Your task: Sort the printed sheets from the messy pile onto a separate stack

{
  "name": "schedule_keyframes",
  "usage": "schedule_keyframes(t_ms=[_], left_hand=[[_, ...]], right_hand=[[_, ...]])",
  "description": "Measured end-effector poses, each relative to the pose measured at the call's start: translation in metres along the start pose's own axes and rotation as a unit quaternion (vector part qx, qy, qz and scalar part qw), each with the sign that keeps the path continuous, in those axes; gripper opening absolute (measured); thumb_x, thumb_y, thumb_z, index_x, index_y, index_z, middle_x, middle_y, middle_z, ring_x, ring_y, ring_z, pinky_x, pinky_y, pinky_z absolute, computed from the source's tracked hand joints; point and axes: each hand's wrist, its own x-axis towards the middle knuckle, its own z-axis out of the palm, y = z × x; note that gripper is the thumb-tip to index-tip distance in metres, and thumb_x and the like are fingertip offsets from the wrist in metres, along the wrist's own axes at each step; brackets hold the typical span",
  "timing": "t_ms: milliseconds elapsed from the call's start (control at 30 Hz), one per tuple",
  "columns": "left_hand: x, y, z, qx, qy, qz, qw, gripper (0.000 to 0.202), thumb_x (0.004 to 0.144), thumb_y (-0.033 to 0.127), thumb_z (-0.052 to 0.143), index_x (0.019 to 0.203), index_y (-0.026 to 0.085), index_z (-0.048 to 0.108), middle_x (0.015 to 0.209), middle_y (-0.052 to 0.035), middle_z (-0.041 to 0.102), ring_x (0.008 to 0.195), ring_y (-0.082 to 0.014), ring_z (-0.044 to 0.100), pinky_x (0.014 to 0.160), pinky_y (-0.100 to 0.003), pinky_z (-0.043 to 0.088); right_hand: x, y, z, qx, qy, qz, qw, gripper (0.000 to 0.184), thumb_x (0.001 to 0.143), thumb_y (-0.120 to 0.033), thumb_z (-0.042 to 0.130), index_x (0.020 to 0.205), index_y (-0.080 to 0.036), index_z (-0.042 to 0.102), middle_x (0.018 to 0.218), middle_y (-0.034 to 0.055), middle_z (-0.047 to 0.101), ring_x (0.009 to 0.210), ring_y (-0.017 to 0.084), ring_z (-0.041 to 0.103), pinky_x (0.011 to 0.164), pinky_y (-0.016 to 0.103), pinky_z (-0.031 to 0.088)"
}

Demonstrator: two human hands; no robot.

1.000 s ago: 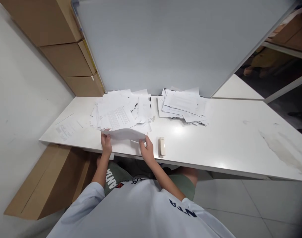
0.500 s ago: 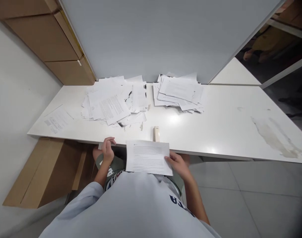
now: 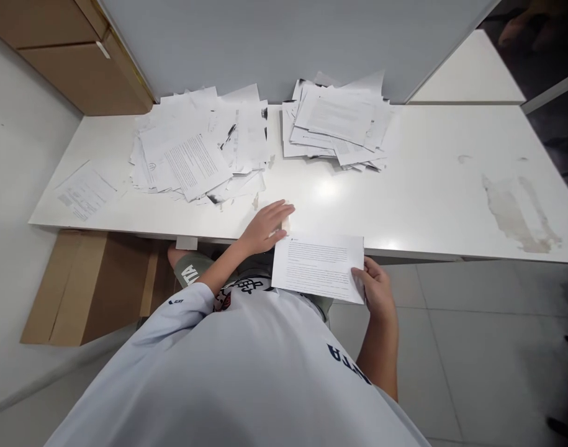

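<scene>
Two questions. Where's the sheet [image 3: 318, 268], and what's holding it?

Right hand [image 3: 375, 288]. Sheet is past the table's [image 3: 432, 161] front edge, printed side up, left corner overlapping the shirt [image 3: 246, 292]. Fingers are closed on its right edge, a real grasp. My read: the shirt props one side, the hand carries the other, which keeps the page flat and facing the wearer.

Left hand [image 3: 265, 228]?

Released. Palm down, fingers long and straight, nothing gripped. It sits at the table's front edge, tips at the stapler [image 3: 286, 225], which they mostly hide. Cream body. Touching or just beside, I can't tell.

What's on the table?

Two stacks near the board [image 3: 265, 43]. Left pile [image 3: 200, 146] is loose and fanned, right pile [image 3: 337, 121] tighter and more squared. One stray sheet [image 3: 85, 194] lies apart near the left end. The gap between stacks looks deliberate, probably two groups kept from mixing, but nothing shows the basis.

Anything readable?

Not much. Sheet is small print in even lines, illegible from here. Sleeve [image 3: 349, 364] lettering is upside down, looks like NTA. Shorts [image 3: 189, 274] carry similar letters, partly covered. Nothing legible on the stapler.

Under the table?

Cardboard boxes [image 3: 90, 288] at the left, stacked against the wall side.
</scene>
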Motion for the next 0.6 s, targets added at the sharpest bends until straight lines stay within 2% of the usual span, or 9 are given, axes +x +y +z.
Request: schedule_keyframes(t_ms=[67, 100, 200, 300, 400, 533, 600], left_hand=[[0.005, 0.004, 0.007, 0.032, -0.083, 0.001, 0.996, 0.059, 0.101, 0.052, 0.023, 0.149, 0.020, 0.037, 0.156, -0.0100, 0.041, 0.151, -0.0268, 0.022, 0.123, -0.050, 0.023], [0.005, 0.006, 0.010, 0.045, -0.108, -0.011, 0.993, 0.057, 0.102, 0.048, 0.022, 0.151, 0.020, 0.034, 0.158, -0.0090, 0.037, 0.153, -0.0257, 0.016, 0.124, -0.049, 0.020], [-0.001, 0.013, 0.015, 0.080, -0.137, -0.051, 0.986, 0.054, 0.104, 0.037, 0.020, 0.152, 0.017, 0.032, 0.160, -0.0086, 0.032, 0.154, -0.0234, 0.008, 0.125, -0.047, 0.018], [-0.007, 0.023, 0.017, 0.137, -0.166, -0.068, 0.974, 0.053, 0.103, 0.033, 0.024, 0.151, 0.011, 0.033, 0.161, -0.0100, 0.031, 0.154, -0.0239, 0.008, 0.125, -0.045, 0.017], [-0.011, 0.031, 0.016, 0.210, -0.184, -0.063, 0.958, 0.056, 0.102, 0.036, 0.028, 0.151, 0.009, 0.033, 0.162, -0.0100, 0.027, 0.154, -0.0252, 0.011, 0.125, -0.043, 0.016], [-0.018, 0.035, 0.016, 0.285, -0.171, -0.025, 0.943, 0.063, 0.102, 0.044, 0.029, 0.152, 0.006, 0.034, 0.163, -0.0110, 0.026, 0.153, -0.0267, 0.014, 0.124, -0.043, 0.018], [-0.021, 0.034, 0.017, 0.303, -0.160, -0.014, 0.939, 0.061, 0.102, 0.041, 0.028, 0.151, 0.006, 0.034, 0.162, -0.0109, 0.027, 0.153, -0.0272, 0.016, 0.124, -0.043, 0.019]], right_hand=[[0.002, 0.000, 0.003, 0.017, 0.010, 0.011, 1.000, 0.043, 0.058, -0.034, 0.074, 0.098, -0.018, 0.069, 0.089, 0.0056, 0.075, 0.078, 0.023, 0.069, 0.068, 0.031, 0.052], [0.002, 0.001, 0.004, 0.023, 0.013, 0.017, 1.000, 0.045, 0.057, -0.034, 0.075, 0.099, -0.018, 0.069, 0.090, 0.0058, 0.075, 0.078, 0.023, 0.069, 0.067, 0.031, 0.052], [0.001, 0.004, 0.006, 0.035, 0.029, 0.031, 0.998, 0.048, 0.056, -0.036, 0.077, 0.100, -0.018, 0.069, 0.091, 0.0060, 0.075, 0.078, 0.023, 0.068, 0.067, 0.031, 0.052], [-0.003, 0.001, 0.005, 0.040, 0.054, 0.041, 0.997, 0.049, 0.054, -0.037, 0.077, 0.098, -0.018, 0.068, 0.090, 0.0042, 0.074, 0.076, 0.021, 0.067, 0.065, 0.030, 0.051], [-0.005, -0.017, 0.003, -0.014, 0.063, 0.078, 0.995, 0.051, 0.052, -0.038, 0.078, 0.098, -0.018, 0.069, 0.084, 0.0031, 0.073, 0.069, 0.021, 0.065, 0.059, 0.030, 0.050], [-0.010, -0.047, 0.002, -0.072, 0.095, 0.141, 0.983, 0.056, 0.050, -0.041, 0.081, 0.103, -0.024, 0.071, 0.091, 0.0045, 0.073, 0.064, 0.022, 0.064, 0.051, 0.031, 0.049], [-0.014, -0.055, 0.002, -0.097, 0.079, 0.120, 0.985, 0.052, 0.054, -0.043, 0.081, 0.103, -0.027, 0.072, 0.094, 0.0056, 0.074, 0.060, 0.021, 0.063, 0.048, 0.032, 0.048]])
